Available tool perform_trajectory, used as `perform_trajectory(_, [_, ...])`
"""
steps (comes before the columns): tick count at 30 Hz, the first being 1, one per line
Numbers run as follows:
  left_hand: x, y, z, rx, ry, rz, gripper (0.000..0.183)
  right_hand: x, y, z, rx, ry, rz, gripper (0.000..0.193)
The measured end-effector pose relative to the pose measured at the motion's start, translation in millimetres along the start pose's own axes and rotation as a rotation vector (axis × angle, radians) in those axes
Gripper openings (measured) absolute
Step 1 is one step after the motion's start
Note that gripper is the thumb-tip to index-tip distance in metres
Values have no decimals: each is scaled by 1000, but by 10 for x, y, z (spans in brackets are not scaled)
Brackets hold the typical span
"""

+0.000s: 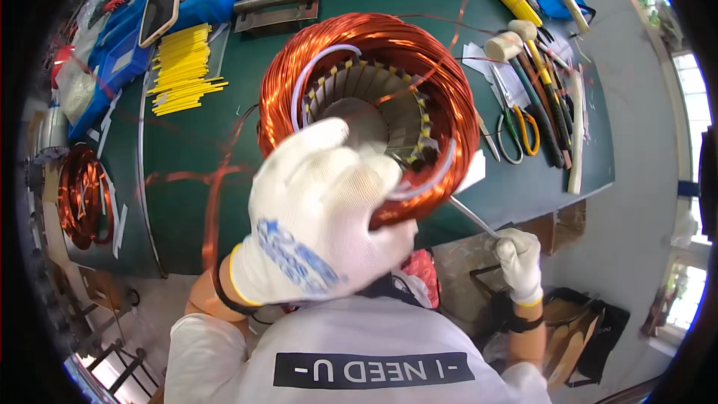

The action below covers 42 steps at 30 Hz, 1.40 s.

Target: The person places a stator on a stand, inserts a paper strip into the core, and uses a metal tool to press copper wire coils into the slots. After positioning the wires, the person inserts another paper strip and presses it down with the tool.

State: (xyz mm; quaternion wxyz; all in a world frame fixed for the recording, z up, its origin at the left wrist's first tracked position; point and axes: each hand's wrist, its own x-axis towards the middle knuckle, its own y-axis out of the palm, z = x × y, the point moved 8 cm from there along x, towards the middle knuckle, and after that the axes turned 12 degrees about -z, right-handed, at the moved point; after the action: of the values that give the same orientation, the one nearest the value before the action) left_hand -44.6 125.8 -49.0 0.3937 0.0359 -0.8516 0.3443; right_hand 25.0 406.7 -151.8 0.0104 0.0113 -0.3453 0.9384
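A motor stator (407,123) stands on the bench with a thick ring of copper winding (299,52) around its slotted bore. Pale sleeving (305,78) lies along the winding's inner edge. My left hand (318,206), in a white knit glove and slightly blurred, is over the near left rim. Its fingers bend toward the bore and the thumb lies at the outer side, so it grips the winding. My right hand (519,260), also gloved, is closed on a thin metal rod (473,215) at the bench's front edge. The rod's far end reaches the winding's lower right side, where its tip is hidden.
Yellow strips (183,67), a phone (160,11) and blue bins (123,60) are at the left. A spare copper coil (86,198) lies at the far left. Mallets (504,46), scissors (527,131) and sticks (577,131) are at the right. Loose copper wires (217,194) trail leftward.
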Motion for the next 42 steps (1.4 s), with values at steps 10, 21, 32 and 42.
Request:
perform_trajectory(10, [29,-102,-195,181,425,40,13,-440,-994,493,-450,-39,-355,13])
perform_trajectory(21, [129,98,-217,274,287,96,17,-326,-1608,923,-875,41,-384,19])
perform_trajectory(32, [157,117,-279,276,330,58,20,-66,-1064,1064,-627,-71,-220,15])
perform_trajectory(42, [86,78,-87,42,306,-50,27,250,-560,685,-372,-90,-192,18])
